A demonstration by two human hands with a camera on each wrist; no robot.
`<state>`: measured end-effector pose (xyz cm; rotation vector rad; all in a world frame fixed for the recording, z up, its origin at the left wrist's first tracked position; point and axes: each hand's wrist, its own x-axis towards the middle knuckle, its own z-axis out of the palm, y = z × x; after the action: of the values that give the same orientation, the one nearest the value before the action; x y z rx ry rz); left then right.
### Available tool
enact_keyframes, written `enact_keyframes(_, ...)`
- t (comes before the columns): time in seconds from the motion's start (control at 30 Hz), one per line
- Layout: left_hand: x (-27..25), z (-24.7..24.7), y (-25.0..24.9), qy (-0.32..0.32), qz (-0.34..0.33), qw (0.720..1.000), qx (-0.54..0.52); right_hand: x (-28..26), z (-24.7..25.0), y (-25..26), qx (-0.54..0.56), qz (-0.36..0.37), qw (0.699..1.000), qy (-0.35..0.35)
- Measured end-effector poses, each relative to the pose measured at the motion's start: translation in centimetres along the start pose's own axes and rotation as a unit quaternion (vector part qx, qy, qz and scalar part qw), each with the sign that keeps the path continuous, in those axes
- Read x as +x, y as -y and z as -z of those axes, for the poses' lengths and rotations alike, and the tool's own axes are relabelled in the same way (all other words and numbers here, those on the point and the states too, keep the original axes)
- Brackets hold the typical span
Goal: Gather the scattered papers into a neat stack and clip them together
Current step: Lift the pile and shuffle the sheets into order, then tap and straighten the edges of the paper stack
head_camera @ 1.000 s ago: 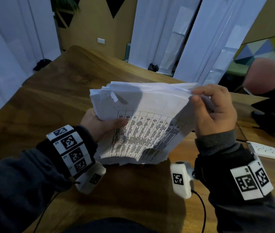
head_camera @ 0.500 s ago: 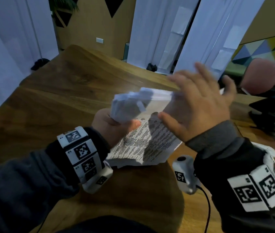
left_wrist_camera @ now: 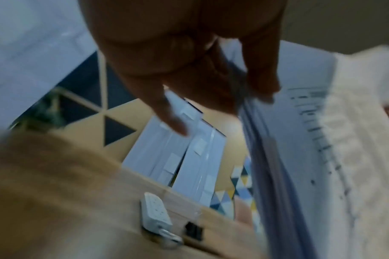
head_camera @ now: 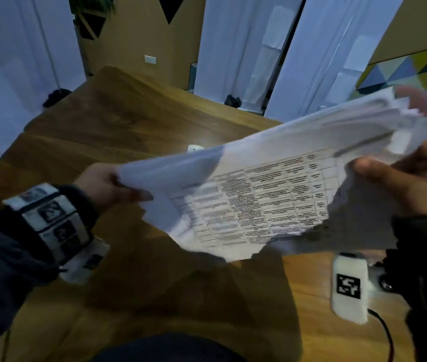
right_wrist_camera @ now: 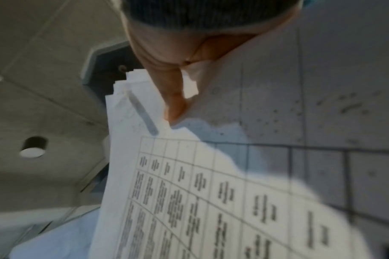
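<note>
A thick, uneven stack of white papers (head_camera: 272, 194) hangs in the air above the wooden table (head_camera: 118, 121). Its top sheet carries a printed table, and its right end is higher than its left. My left hand (head_camera: 128, 189) pinches the left edge, thumb on top. The left wrist view shows those fingers (left_wrist_camera: 262, 82) clamped over the papers' edge (left_wrist_camera: 299, 140). My right hand (head_camera: 390, 176) grips the right end, with the thumb (right_wrist_camera: 174, 105) pressed on the papers (right_wrist_camera: 189, 192) near a corner. The sheet edges are staggered and motion-blurred.
A white power strip (left_wrist_camera: 155, 213) lies on the table with a small black object (left_wrist_camera: 193, 231) beside it. In the head view a white item (head_camera: 194, 147) peeks out behind the papers. White curtains (head_camera: 233, 48) and a patterned wall (head_camera: 416, 69) stand beyond the table's far edge.
The stack stood on its edge on the table with my right hand flat over its top. Now both hands hold it by its ends, lifted and tilted up to the right.
</note>
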<state>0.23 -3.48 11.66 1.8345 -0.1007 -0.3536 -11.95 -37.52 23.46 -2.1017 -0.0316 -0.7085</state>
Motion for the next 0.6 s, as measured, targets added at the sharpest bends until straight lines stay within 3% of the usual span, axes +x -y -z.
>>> enact_keyframes(0.07, -0.1, 0.7, 0.6, 0.048, -0.007, 0.975, -0.215, -0.6, 0.1, -1.5, 0.052, -0.045, 0.997, -0.019)
enact_keyframes(0.17, 0.3, -0.6, 2.4, 0.087, -0.03, 0.945, -0.314, -1.0, -1.3, -3.0, 0.151, -0.092, 0.981, -0.073)
enact_keyframes(0.33, -0.2, -2.4, 2.5, 0.006, -0.008, 0.953, -0.302, -2.0, -2.4, -4.0, 0.183, -0.116, 0.967, -0.132)
enact_keyframes(0.5, -1.0, -3.0, 0.5, -0.051, -0.085, 0.972, -0.214, -2.8, -2.6, -4.8, 0.204, -0.104, 0.964, -0.132)
enact_keyframes(0.6, -1.0, -3.2, 0.9, -0.108, -0.095, 0.973, -0.179, -3.8, -3.3, -5.5, 0.255, -0.092, 0.952, -0.144)
